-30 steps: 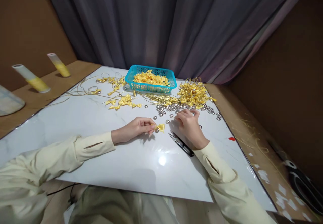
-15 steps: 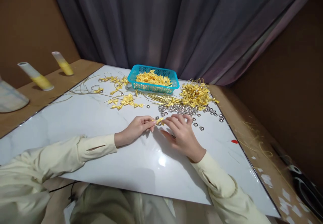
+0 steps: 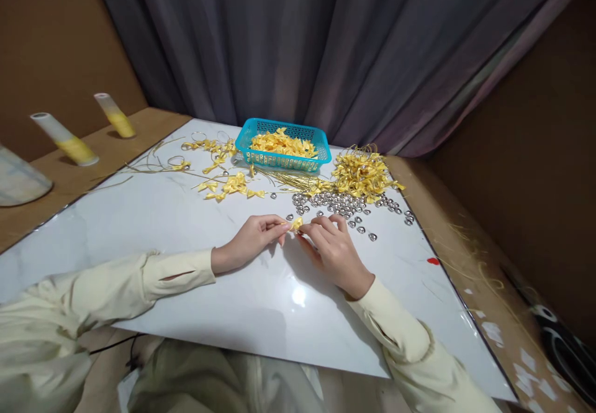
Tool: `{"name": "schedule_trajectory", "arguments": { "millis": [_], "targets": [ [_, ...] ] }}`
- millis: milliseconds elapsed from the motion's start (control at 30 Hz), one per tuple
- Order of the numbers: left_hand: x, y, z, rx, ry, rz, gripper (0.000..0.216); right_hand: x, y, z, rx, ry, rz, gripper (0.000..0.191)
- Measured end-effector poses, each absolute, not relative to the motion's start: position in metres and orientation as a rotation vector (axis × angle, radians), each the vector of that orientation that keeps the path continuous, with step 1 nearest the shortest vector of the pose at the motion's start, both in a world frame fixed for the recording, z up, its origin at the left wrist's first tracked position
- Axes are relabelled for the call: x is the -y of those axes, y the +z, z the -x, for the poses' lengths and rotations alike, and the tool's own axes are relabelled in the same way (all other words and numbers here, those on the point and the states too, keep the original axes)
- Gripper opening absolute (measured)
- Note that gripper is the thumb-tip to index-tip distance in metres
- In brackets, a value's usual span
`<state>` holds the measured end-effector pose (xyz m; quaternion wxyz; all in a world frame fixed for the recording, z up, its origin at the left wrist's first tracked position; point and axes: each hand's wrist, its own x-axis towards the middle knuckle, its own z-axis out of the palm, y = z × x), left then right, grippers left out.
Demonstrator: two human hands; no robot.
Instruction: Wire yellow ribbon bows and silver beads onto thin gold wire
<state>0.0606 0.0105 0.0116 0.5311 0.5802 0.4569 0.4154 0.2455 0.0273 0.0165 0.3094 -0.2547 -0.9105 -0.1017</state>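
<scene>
Yellow bow [image 3: 297,223] is needing gentle steadying; I'm guiding remotely, left hand [image 3: 257,236] pinching it, right hand [image 3: 336,254] alongside, grip unclear.

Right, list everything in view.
board: one, white, centre
held bow: one, yellow, centre
basket: one, turquoise, far edge
basket bows: many, yellow, inside
loose bows: several, yellow, left of centre
corded bow pile: one, yellow, right of basket
cords: many, gold, before basket
metal pieces: many, silver, before pile
red piece: one, red, board's right edge
tubes: two, white and yellow, far left
container: one, whitish, left edge
paper scraps: several, white, lower right
dark object: one, black, lower right
curtain: count unclear, dark grey, behind
walls: two, brown, either side
brown surfaces: two, brown, flanking board
left hand: one, bare, pinching held bow
right hand: one, bare, at held bow
sleeves: two, cream, lower corners
lap: one, olive, bottom
</scene>
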Motion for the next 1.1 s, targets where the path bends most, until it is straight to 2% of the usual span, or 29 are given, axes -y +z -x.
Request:
{"name": "schedule_trajectory", "arguments": {
  "millis": [133, 300, 367, 433, 567, 700, 967, 1100],
  "targets": [
    [-0.010, 0.012, -0.060, -1.044, 1.009, -1.345, 0.026, -0.026, 0.019, -0.248, 2.203, 0.054, 0.737, 0.003],
    [-0.009, 0.010, -0.058, -1.004, 0.995, -1.355, 0.024, -0.037, 0.012, -0.251, 1.958, 0.900, 0.851, 0.037],
    [-0.008, 0.011, -0.058, -0.995, 0.981, -1.350, 0.025, -0.041, 0.007, -0.250, 1.924, 1.220, 0.783, 0.043],
    [-0.007, 0.013, -0.058, -0.990, 0.965, -1.343, 0.026, -0.043, 0.004, -0.247, 1.912, 1.354, 0.778, 0.040],
    [-0.007, 0.014, -0.059, -0.967, 0.950, -1.336, 0.026, -0.039, 0.007, -0.244, 2.065, 1.155, 0.912, 0.007],
    [-0.007, 0.011, -0.058, -0.943, 0.923, -1.333, 0.026, -0.038, 0.011, -0.247, 2.232, 0.806, 0.931, 0.023],
    [-0.002, 0.015, -0.057, -0.882, 0.788, -1.388, 0.026, -0.047, 0.008, -0.255, 2.240, 0.549, 0.958, 0.017],
    [-0.001, 0.020, -0.058, -0.878, 0.763, -1.420, 0.026, -0.050, 0.008, -0.258, 2.218, 0.511, 0.993, 0.020]
  ]
}}
